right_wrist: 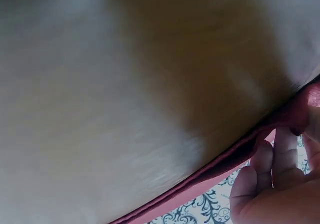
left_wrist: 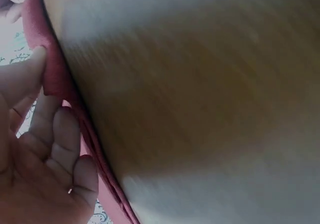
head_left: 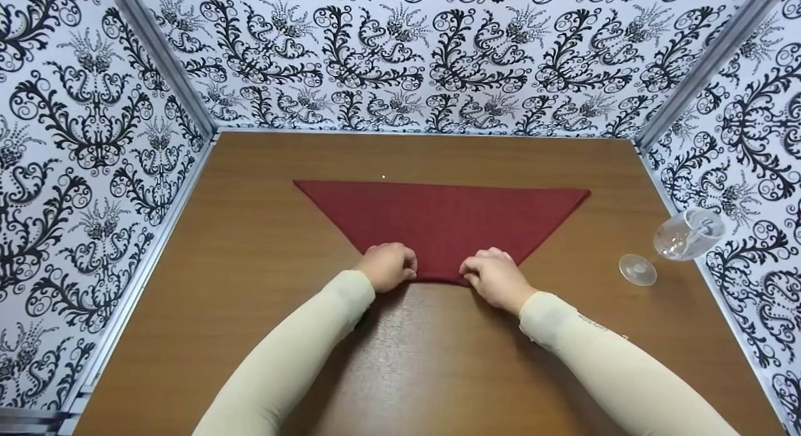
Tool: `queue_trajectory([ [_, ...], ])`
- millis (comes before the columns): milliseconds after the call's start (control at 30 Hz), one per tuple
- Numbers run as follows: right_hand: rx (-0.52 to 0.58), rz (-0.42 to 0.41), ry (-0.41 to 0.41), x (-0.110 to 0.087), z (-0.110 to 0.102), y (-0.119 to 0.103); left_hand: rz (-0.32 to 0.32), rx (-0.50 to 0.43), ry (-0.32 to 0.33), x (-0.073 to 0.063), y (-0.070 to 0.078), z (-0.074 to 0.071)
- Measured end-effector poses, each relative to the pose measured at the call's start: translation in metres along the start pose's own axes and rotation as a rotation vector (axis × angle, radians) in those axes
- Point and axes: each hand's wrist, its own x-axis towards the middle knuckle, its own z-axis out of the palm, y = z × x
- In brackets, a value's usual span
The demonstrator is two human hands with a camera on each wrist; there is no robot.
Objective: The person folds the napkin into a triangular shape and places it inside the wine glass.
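Observation:
A dark red cloth napkin [head_left: 438,223] lies folded on the table, long straight edge at the back and a short edge towards me. At the left end of that short edge, my left hand [head_left: 387,266] pinches the fabric; in the left wrist view the thumb [left_wrist: 37,67] presses on the red layer with curled fingers behind it. My right hand [head_left: 497,276] pinches the right end of the same edge. Several stacked layers of the napkin [right_wrist: 200,176] show along the edge in the right wrist view, where part of the hand is cut off by the frame.
A clear stemmed wine glass [head_left: 685,236] lies on its side at the right edge of the brown wooden table [head_left: 250,248], its round foot towards the napkin. Walls with black and white scroll patterns [head_left: 400,54] enclose the back and both sides.

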Motion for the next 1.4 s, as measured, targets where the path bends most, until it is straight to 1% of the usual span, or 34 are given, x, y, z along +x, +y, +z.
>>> queue_trajectory([
  [67, -0.027, -0.036, 0.007, -0.001, -0.001, 0.003, 0.054, 0.037, 0.004, 0.000, -0.003, 0.001],
  [200, -0.048, -0.103, 0.007, -0.005, -0.003, 0.008, 0.185, 0.094, -0.003, 0.000, -0.011, 0.003],
  [233, -0.039, -0.106, -0.007, -0.006, -0.004, 0.009, 0.207, 0.106, -0.009, 0.000, -0.013, 0.004],
  [300, -0.013, -0.095, -0.056, -0.009, -0.007, 0.011, 0.225, 0.117, -0.034, -0.001, -0.016, 0.003],
  [367, 0.019, -0.072, -0.110, -0.011, -0.010, 0.012, 0.212, 0.113, -0.063, -0.002, -0.019, 0.002],
  [433, 0.052, -0.038, -0.162, -0.013, -0.012, 0.014, 0.184, 0.082, -0.095, -0.004, -0.019, 0.001],
  [500, 0.076, -0.013, -0.192, -0.014, -0.014, 0.016, 0.155, 0.052, -0.118, -0.005, -0.019, -0.001],
  [633, 0.090, 0.001, -0.208, -0.014, -0.014, 0.020, 0.121, 0.015, -0.146, -0.004, -0.019, -0.004],
  [867, 0.082, 0.000, -0.203, -0.012, -0.011, 0.023, 0.109, 0.013, -0.168, -0.002, -0.018, -0.005],
  [1000, 0.073, -0.014, -0.179, -0.010, -0.009, 0.022, 0.110, 0.026, -0.170, -0.001, -0.018, -0.006],
  [1200, 0.047, -0.072, -0.072, -0.008, -0.007, 0.020, 0.137, 0.045, -0.137, -0.001, -0.015, -0.006],
  [1300, 0.037, -0.084, -0.027, -0.007, -0.005, 0.019, 0.154, 0.044, -0.112, -0.001, -0.016, -0.006],
  [1400, 0.032, -0.077, 0.003, -0.007, -0.005, 0.018, 0.149, 0.034, -0.103, 0.001, -0.017, -0.007],
])
